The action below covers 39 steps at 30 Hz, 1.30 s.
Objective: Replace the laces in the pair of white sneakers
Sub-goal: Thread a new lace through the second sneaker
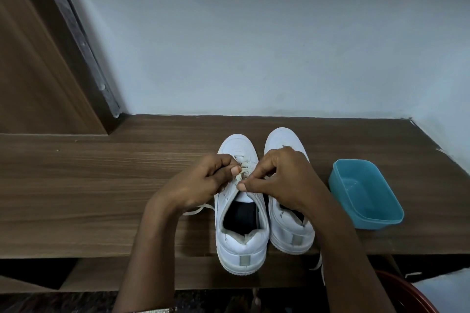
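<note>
Lacing step, shelf front edge: left hand (203,180) and right hand (277,180) each pinch lace (240,176) over left sneaker (241,211); best pulled evenly, flat, eyelet by eyelet.

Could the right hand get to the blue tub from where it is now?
Probably yes. The blue tub sits open on the wooden shelf, just right of the right sneaker, with nothing between them. But the right hand is pinching the lace on the left sneaker, so it must let go first.
</note>
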Tool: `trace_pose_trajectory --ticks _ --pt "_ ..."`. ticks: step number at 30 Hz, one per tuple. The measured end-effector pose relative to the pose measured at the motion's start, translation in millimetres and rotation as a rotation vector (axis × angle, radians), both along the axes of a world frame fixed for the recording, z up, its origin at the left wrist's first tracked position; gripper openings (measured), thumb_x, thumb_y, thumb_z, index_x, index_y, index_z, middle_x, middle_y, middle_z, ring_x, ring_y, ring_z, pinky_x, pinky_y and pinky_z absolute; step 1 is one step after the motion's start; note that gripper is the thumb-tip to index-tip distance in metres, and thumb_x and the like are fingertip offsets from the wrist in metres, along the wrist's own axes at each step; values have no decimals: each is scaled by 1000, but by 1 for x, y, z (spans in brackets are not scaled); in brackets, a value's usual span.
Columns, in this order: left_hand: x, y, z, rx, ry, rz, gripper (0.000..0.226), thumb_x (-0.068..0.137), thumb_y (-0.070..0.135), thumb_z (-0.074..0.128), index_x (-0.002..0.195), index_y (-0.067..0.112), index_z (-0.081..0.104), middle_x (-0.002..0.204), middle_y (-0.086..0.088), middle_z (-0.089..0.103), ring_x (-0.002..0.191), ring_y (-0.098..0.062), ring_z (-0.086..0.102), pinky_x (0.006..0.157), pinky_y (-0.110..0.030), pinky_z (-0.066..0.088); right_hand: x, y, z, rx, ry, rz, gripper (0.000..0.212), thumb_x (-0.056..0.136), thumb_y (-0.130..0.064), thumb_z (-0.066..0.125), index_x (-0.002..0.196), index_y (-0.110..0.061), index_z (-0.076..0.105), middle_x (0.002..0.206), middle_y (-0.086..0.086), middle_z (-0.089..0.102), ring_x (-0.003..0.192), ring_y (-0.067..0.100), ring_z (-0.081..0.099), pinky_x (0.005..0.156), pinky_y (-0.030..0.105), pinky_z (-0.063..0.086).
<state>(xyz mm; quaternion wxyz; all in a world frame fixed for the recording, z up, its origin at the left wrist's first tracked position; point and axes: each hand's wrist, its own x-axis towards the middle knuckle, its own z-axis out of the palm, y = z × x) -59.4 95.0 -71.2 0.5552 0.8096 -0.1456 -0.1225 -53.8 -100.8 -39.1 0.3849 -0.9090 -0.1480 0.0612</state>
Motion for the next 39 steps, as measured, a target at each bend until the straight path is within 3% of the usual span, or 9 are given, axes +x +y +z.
trace_pose_trajectory --ticks 5,9,16,21,25,28,32,35,39 --pt "-2 -3 4 -123 69 16 31 102 14 54 75 20 66 62 9 56 56 -4 45 53 -15 38 -1 0 0 -13 -41 -32 21 64 -45 91 74 -29 80 70 -6 71 68 10 64 66 36 53" --pt "0 -2 4 -112 53 57 29 101 12 56 72 14 64 59 9 58 56 -5 48 55 -16 39 -1 2 0 -58 -85 -83 25 63 -48 90 65 -27 75 61 -8 65 60 7 57 56 25 41" --pt "1 2 1 -95 80 74 31 101 16 56 72 11 63 57 2 55 55 -8 48 56 -21 38 0 7 -1 -151 -121 -43 27 64 -54 87 63 -31 73 72 -10 66 67 6 60 58 23 41" --pt "1 3 0 -149 120 122 21 98 12 60 82 4 70 72 -6 71 60 -12 62 58 -22 44 -2 7 -1 -174 -162 -10 13 77 -37 78 66 -30 74 76 -12 67 73 8 62 67 33 54" --pt "2 10 -3 -157 133 140 18 98 10 58 96 -5 69 83 -17 75 68 -20 71 72 -33 49 -1 2 -1 -132 -150 19 12 80 -32 73 68 -28 71 75 -13 68 72 7 64 69 37 56" --pt "2 11 -3 -159 65 166 11 98 2 56 100 4 67 78 -20 73 67 -23 70 69 -30 55 1 -4 -3 -86 -117 37 13 73 -36 68 63 -28 66 82 -11 71 79 6 66 74 41 56" --pt "1 13 -2 -170 22 224 15 98 -4 55 109 4 57 73 -25 70 59 -25 64 61 -30 54 5 -18 -2 -45 -67 70 15 75 -26 71 61 -23 67 95 -16 72 92 -2 65 83 33 54" --pt "0 14 -2 -137 5 225 14 98 -6 54 108 4 55 72 -29 67 54 -20 60 55 -25 50 7 -23 -3 -53 -21 101 16 79 -13 71 63 -12 70 97 -12 74 92 -4 65 80 25 52" --pt "1 18 -5 -87 -10 209 13 97 -6 54 104 5 52 67 -21 68 52 -23 56 55 -28 47 5 -29 -4 -37 38 102 26 80 -9 70 58 -21 66 95 -11 77 88 -4 68 78 18 54"
